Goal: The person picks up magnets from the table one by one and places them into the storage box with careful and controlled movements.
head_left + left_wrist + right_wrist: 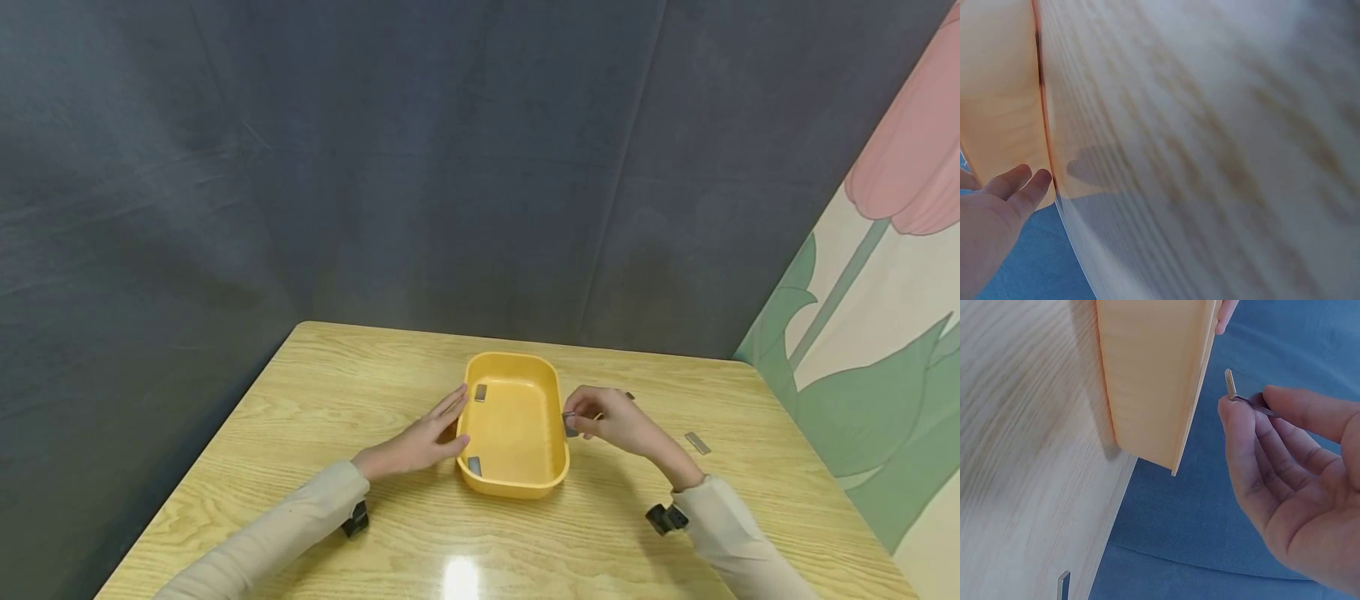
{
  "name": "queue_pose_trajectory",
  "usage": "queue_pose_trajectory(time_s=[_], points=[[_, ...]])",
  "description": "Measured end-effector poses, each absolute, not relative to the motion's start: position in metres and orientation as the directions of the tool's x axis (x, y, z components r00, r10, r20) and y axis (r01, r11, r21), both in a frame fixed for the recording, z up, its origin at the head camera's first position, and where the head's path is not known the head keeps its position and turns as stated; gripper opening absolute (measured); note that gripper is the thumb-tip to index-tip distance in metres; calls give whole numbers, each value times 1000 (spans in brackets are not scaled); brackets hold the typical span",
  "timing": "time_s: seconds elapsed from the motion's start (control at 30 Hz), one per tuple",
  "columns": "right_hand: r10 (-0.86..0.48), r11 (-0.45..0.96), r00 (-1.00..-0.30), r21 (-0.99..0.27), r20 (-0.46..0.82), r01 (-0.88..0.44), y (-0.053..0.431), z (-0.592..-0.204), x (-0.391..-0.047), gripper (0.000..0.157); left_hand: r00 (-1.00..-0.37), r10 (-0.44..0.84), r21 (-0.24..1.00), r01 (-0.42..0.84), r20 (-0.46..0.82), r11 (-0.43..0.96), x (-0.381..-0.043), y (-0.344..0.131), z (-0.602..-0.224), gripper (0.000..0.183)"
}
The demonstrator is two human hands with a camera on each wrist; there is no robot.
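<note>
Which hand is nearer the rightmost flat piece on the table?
Right. The right hand is left of the rightmost flat piece, pinching another flat piece; the left hand is farther left, at the left side of the yellow tray.

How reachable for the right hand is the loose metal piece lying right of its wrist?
Probably yes, though the right hand is occupied, pinching another metal piece. Nothing shows between it and the loose piece, which lies uncovered on the table; the yellow tray is on the hand's other side.
</note>
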State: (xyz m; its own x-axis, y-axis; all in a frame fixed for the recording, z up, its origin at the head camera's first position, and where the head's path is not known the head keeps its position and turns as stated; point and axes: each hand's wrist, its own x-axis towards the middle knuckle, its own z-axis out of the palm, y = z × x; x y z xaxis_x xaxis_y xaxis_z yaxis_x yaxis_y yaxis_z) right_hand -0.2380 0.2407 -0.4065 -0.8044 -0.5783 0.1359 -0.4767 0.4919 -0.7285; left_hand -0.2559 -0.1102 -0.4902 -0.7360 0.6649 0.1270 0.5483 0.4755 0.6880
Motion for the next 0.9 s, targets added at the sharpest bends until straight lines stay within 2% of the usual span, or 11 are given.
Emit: queue_pose_trajectory(time_s=[0.2, 0.47, 0.9], points=[[-594, 475, -789, -723, 157, -501, 236, -407, -239, 8, -737, 665, 686, 547, 123, 480, -256, -110, -490, 78], [-606, 477, -782, -721, 144, -502, 230, -407, -238, 20, -739, 664, 690, 539, 112, 484, -256, -111, -491, 78], [-585, 526, -802, -698, 117, -485, 221, -413, -242, 14, -742, 661, 689, 538, 114, 485, -255, -111, -490, 79]])
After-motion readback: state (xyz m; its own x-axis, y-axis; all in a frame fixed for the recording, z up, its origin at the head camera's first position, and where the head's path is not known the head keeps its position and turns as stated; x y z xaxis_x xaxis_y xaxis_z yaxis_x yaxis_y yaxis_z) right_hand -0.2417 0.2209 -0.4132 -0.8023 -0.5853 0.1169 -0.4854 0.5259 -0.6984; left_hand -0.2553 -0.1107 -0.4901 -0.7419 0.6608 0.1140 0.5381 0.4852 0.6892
